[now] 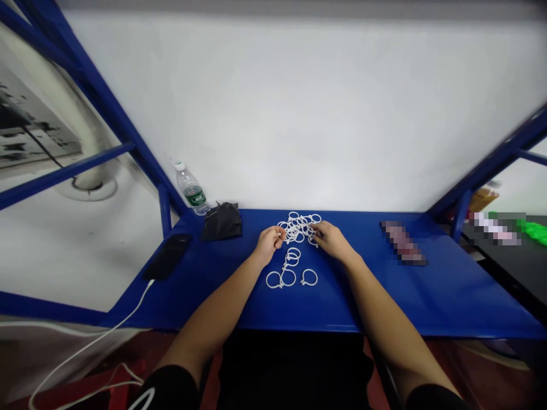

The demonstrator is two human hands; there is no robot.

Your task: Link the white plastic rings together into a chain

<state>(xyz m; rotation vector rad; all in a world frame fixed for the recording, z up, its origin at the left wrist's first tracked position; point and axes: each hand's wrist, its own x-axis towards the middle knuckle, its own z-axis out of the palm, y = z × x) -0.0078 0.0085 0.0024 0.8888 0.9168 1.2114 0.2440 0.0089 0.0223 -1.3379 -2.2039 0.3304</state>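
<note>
I watch from the head camera. The pile of white rings (294, 228) sits near the back of the blue table (307, 313), between both hands. My left hand (270, 239) is at the pile's left side, fingers bent in close together. My right hand (331, 240) is at its right side, fingers bent too. The tips are small and blurry, so I can't tell if either hand holds a ring.

Each ring is round, about as long one way as the other, with a little nub. Nearer me, the loose ring on the right (311, 277) lies flat, its nub pointing left and a bit toward me.
</note>
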